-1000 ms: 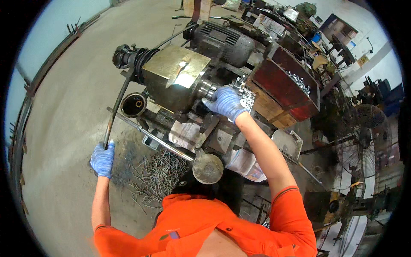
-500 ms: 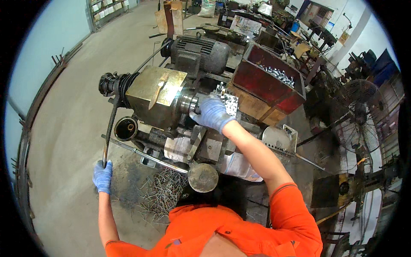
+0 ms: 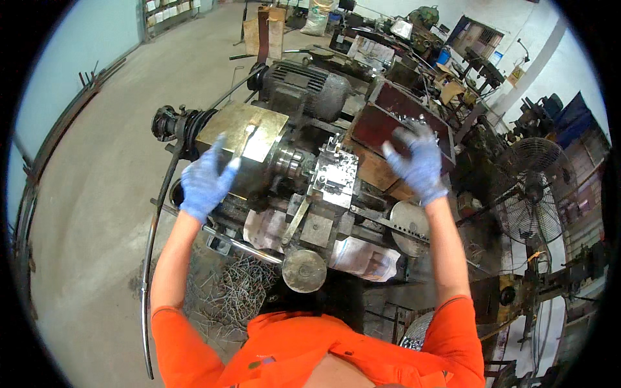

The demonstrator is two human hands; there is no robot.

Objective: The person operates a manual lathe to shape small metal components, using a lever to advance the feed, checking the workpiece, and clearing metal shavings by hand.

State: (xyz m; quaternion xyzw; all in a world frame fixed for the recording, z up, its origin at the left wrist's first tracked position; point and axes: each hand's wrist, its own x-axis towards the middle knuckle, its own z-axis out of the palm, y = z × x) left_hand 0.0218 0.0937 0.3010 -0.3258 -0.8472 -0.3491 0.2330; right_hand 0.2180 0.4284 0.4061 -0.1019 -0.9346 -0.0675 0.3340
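Note:
My left hand point(image 3: 206, 182), in a blue knit glove, is at the near left edge of the lathe's headstock, thumb and fingers apart. Its thumb is close to the lower end of a flat tool, like a wrench point(image 3: 245, 137), lying on the brass-coloured cover plate point(image 3: 268, 123); whether they touch I cannot tell. My right hand point(image 3: 417, 158), gloved alike, is over the near side of a dark red box point(image 3: 375, 126) of small shiny metal parts point(image 3: 414, 119). Its fingers are spread and slightly blurred. Between my hands are the chuck point(image 3: 288, 161) and the chip-covered tool slide point(image 3: 335, 176).
A long lever bar point(image 3: 150, 258) hangs at the left of the machine. A round disc point(image 3: 304, 269) juts toward me, with a heap of metal shavings point(image 3: 239, 291) on the floor beside it. A motor point(image 3: 304, 87) sits behind; a fan point(image 3: 533, 191) stands right.
My left hand has let go of the lever bar and moved up to the headstock; the bar now hangs lower. My right hand has left the chuck and moved right to the red box.

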